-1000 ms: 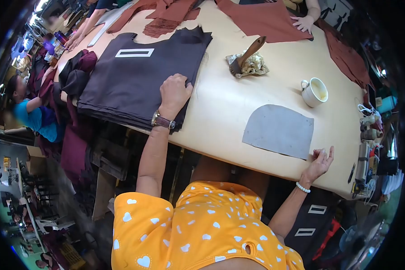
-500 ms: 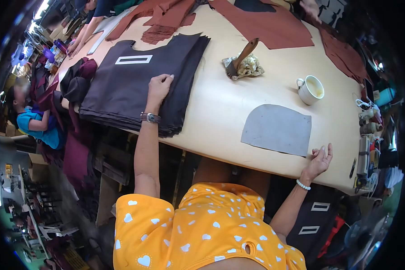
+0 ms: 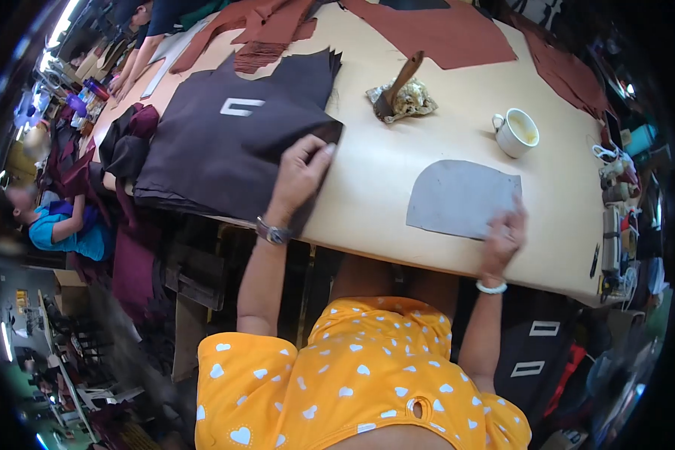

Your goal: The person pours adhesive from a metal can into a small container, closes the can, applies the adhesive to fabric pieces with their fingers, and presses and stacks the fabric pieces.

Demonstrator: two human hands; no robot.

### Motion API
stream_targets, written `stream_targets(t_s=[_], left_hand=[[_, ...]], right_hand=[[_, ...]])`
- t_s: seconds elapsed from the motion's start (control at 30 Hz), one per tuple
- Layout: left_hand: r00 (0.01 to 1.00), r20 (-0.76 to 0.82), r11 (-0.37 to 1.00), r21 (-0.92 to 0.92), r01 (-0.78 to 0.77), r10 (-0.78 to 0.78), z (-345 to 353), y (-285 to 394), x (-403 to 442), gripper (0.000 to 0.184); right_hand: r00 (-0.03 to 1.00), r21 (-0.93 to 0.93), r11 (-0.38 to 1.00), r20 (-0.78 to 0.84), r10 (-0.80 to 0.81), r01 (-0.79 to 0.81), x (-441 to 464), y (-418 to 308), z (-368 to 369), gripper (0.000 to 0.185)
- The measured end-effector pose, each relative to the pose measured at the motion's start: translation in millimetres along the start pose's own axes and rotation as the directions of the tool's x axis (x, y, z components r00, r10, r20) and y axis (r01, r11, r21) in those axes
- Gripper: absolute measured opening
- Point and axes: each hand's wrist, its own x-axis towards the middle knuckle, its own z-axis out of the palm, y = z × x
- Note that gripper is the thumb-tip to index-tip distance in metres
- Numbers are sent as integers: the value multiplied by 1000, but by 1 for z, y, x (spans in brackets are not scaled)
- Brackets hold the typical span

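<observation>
The left hand [image 3: 302, 176] had its fingers pinched on the right edge of the dark cloth [image 3: 202, 154], whose curved notch pointed to the table's [image 3: 367, 214] far side. The right hand [image 3: 505, 238], blurred, its finger state unclear, was at the grey piece's [image 3: 454, 196] near right corner; that piece's long axis ran left to right.

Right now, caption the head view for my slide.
Left grip on the dark fabric stack, blurred right grip at the grey panel.
</observation>
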Motion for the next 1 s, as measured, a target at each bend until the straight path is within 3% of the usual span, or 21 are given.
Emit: stream_targets(t_s=[0.1, 0.13, 0.2, 0.3, 0.47, 0.53, 0.6, 0.63, 0.67, 0.73, 0.8, 0.83, 0.9, 1.0], left_hand=[[995, 86, 987, 149, -55, 43, 40, 11, -33, 11], [989, 133, 972, 219, -90, 62, 51, 15, -42, 10], [952, 124, 915, 265, -303, 280, 75, 16, -58, 12], [953, 184, 915, 282, -287, 242, 104, 26, -80, 15], [950, 187, 951, 138, -278, 250, 162, 43, -104, 17], [919, 270, 944, 84, -319, 286, 183, 49, -110, 13], [877, 365, 939, 22, -342, 311, 188, 63, -114, 19], [874, 368, 930, 57, -363, 318, 187, 67, -113, 21], [870, 372, 919, 93, -383, 324, 183, 70, -111, 23], [869, 380, 885, 212, -414, 316, 170, 66, -103, 31], [905, 345, 860, 350, -370, 249, 152, 54, -94, 34], [919, 334, 835, 427, -348, 212, 143, 46, -88, 37], [941, 303, 764, 567, -306, 152, 126, 33, -78, 43], [956, 285, 697, 672, -252, 72, 108, 23, -68, 52]], right_hand=[[950, 85, 996, 310, -30, 4, 1, -67, 53, 48], [903, 108, 989, 426, 44, -99, 4, -81, 63, 57], [779, 75, 955, 598, 187, -287, 8, -101, 79, 70], [797, -54, 983, 579, 173, -174, 18, -98, 83, 73], [910, -175, 963, 330, 252, -203, 22, -70, 55, 67], [920, -280, 929, 241, 311, -241, 26, -51, 32, 67], [953, -348, 916, 149, 265, -200, 28, -24, 7, 62], [986, -334, 936, 84, 143, -107, 32, -12, -3, 61], [933, -397, 874, 103, 345, -279, 36, -4, -20, 61], [967, -407, 894, 84, 242, -189, 40, 24, -44, 64], [927, -509, 822, 113, 356, -254, 49, 32, -66, 66], [860, -569, 748, 131, 493, -342, 58, 25, -73, 66], [927, -470, 859, 192, 323, -202, 58, 54, -89, 66], [934, -396, 900, 213, 285, -185, 65, 67, -105, 65]])
